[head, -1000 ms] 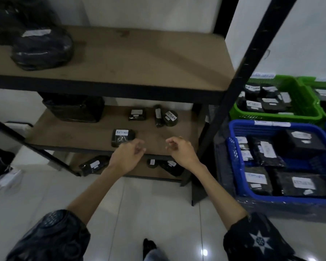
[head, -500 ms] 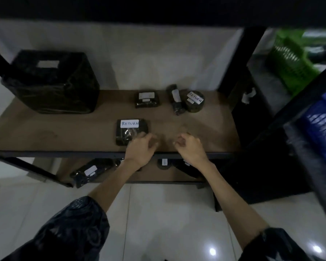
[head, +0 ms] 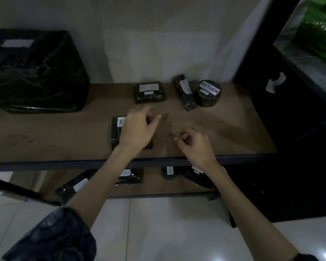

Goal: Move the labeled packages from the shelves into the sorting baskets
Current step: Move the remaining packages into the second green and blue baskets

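On the middle shelf (head: 64,140), a flat black-wrapped package (head: 115,131) lies near the front edge, its white label half hidden. Behind it lies a flat rectangular package (head: 149,92) with a blurred label. To that one's right, a slim long package (head: 184,92) lies beside a round package (head: 207,93) labeled RETURN.

Left hand (head: 137,129) over flat package (head: 115,131) on shelf (head: 64,136).

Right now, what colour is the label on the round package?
White with black lettering, on the round package; head view.
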`<control>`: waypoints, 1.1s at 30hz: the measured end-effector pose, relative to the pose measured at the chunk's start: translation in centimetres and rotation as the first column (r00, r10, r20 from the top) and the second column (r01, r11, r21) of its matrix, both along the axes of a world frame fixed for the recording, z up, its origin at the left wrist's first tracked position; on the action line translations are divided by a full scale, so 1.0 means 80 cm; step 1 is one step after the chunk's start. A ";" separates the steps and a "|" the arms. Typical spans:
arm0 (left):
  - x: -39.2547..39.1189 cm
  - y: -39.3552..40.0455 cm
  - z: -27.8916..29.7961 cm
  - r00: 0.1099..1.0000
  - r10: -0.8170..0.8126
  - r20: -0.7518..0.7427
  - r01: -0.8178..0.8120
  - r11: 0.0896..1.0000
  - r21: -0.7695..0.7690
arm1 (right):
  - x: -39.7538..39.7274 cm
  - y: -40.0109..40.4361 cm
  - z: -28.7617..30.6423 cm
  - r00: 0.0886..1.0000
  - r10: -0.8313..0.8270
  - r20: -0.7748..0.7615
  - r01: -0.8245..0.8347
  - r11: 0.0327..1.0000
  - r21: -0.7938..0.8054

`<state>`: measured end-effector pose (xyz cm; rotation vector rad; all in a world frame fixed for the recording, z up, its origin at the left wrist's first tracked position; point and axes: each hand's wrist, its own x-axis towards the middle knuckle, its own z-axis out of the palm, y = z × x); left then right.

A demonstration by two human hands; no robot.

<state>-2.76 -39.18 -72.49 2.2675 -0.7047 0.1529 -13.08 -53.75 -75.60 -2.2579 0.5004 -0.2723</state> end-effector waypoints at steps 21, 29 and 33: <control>0.135 -0.067 -0.009 0.727 0.044 -0.686 -0.217 0.961 -0.169 | -0.015 0.006 0.013 0.987 0.140 -0.074 -0.140 0.990 0.005; 0.058 -0.025 0.038 0.779 0.053 -0.625 -0.232 0.950 -0.209 | -0.046 -0.001 0.071 0.993 0.068 -0.095 -0.085 0.979 -0.185; -0.022 0.007 0.085 0.584 -0.081 -0.808 -0.321 0.891 -0.321 | -0.079 -0.001 0.134 0.986 0.036 -0.161 -0.078 0.961 -0.266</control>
